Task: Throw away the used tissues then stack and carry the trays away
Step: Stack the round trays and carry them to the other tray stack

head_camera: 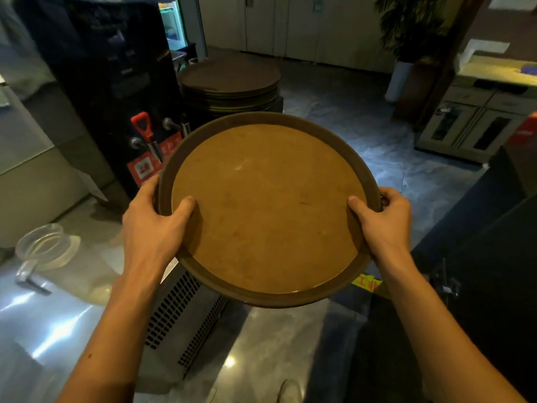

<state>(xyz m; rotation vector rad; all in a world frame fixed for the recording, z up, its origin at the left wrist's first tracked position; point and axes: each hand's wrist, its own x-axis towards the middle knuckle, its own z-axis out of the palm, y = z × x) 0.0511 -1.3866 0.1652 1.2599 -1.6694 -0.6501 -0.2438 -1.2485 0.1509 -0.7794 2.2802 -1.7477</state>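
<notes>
I hold a round brown tray (267,205) level in front of me, its top bare. My left hand (154,225) grips its left rim, thumb lying on the tray's face. My right hand (383,222) grips the right rim the same way. Beyond it, a stack of several round brown trays (229,82) sits on a low stand, apart from the held tray. No tissues are in view.
A black hot-water dispenser (116,82) with a red tap handle (142,126) stands at the left. A clear plastic jug (43,248) rests on the steel counter (58,330) below. A vented metal unit (186,315) is under the tray. A cabinet (470,123) and potted plant (406,39) stand at the right.
</notes>
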